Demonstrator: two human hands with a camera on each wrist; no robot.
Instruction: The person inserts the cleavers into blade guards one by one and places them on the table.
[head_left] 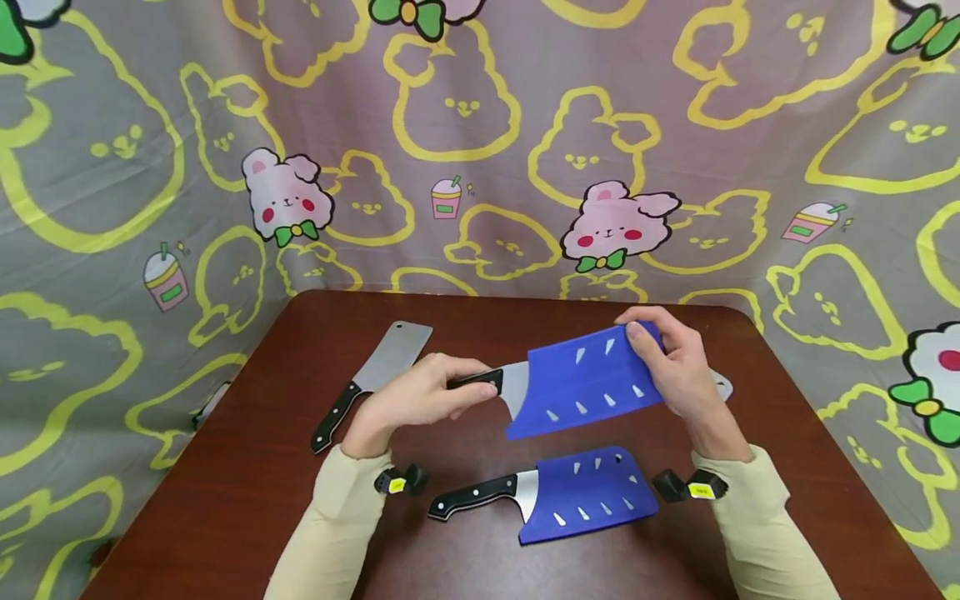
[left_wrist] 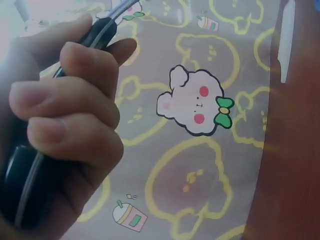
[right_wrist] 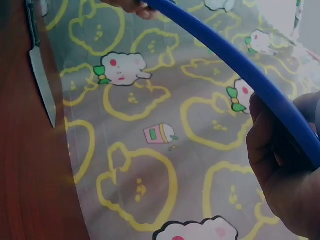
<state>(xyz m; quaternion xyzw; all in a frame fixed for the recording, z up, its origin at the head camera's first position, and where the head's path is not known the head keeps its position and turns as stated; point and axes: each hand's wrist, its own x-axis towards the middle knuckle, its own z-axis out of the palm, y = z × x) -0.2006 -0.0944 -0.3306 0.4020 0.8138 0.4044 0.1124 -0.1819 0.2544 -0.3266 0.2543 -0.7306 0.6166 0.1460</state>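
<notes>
My left hand grips the black handle of a cleaver, and in the left wrist view its fingers curl round that handle. A blue blade cover with small slots sits over most of the blade, leaving a strip of bare metal by the handle. At the cover's far end, my right hand pinches it, thumb on the near face. The right wrist view shows the cover edge-on between thumb and fingers. Below, a second cleaver lies on the table in its own blue cover.
A bare cleaver lies at the back left of the brown table, handle toward me. Behind my right wrist shows a rounded metal end with a hole. A patterned curtain hangs round the table's back and sides.
</notes>
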